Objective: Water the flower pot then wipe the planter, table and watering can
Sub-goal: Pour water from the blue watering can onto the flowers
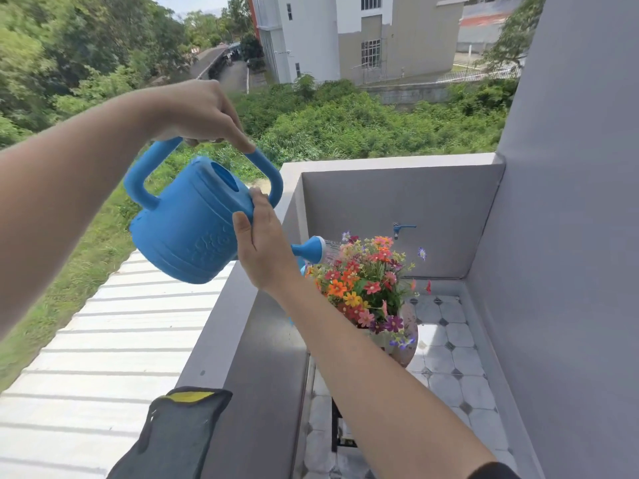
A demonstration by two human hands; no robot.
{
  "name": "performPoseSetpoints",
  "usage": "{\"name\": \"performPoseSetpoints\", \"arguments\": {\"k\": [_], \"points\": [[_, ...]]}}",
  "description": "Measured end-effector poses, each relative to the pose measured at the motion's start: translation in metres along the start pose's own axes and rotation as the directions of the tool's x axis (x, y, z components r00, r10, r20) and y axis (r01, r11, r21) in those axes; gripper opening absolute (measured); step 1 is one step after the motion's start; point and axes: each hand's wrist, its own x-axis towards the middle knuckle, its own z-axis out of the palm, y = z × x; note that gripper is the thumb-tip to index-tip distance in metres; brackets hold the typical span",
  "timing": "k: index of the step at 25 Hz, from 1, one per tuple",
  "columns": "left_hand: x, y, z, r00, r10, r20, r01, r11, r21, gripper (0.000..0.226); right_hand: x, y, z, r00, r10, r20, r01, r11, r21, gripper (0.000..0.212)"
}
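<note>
A blue plastic watering can (188, 224) is tilted to the right, high above the balcony. My left hand (197, 112) grips its top handle. My right hand (264, 243) presses flat against the can's side near the spout. The spout head (313, 249) sprays water onto colourful flowers (366, 281) standing in a round pale planter (409, 335). My right arm hides most of the small dark table (340, 433) under the planter.
A grey cloth with a yellow patch (174, 435) hangs over the grey balcony ledge (221, 326) at the bottom. A blue tap (401, 229) sticks out of the back wall. Patterned floor tiles (449, 368) lie below, a tall grey wall at right.
</note>
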Motion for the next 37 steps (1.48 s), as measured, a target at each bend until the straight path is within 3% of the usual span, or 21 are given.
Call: {"name": "performPoseSetpoints", "arguments": {"k": [4,8,15,20,25,30,37], "points": [[0.009,0.004,0.014,0.995,0.026,0.094,-0.021,0.998,-0.051,0.02,-0.012,0.01,0.003,0.997,0.038,-0.068,-0.037,0.999,0.019,0.06],[0.02,0.014,0.021,0.995,0.056,0.085,-0.048,0.995,-0.092,0.019,-0.009,0.014,-0.013,0.99,0.044,-0.135,-0.045,0.999,-0.006,0.058],[0.026,-0.007,0.011,0.999,0.004,0.039,-0.002,0.998,-0.065,0.021,0.011,0.009,0.005,0.995,0.069,-0.074,-0.067,0.997,0.032,0.057],[0.011,-0.034,0.021,0.993,-0.037,0.11,0.04,0.999,-0.029,0.017,-0.01,0.005,0.039,0.991,0.124,-0.04,-0.119,0.987,0.11,0.054],[-0.003,-0.036,0.032,0.99,0.012,0.143,-0.009,1.0,-0.019,0.019,-0.036,0.004,0.05,0.987,0.133,-0.088,-0.124,0.987,0.101,0.061],[-0.009,-0.029,0.028,0.997,0.023,0.069,-0.02,0.998,-0.052,0.021,-0.031,0.008,0.037,0.989,0.079,-0.127,-0.073,0.996,0.047,0.059],[-0.021,-0.038,0.019,0.999,-0.027,0.022,0.028,0.999,-0.044,0.026,-0.026,-0.004,0.04,0.996,0.08,-0.043,-0.076,0.994,0.082,0.056]]}}
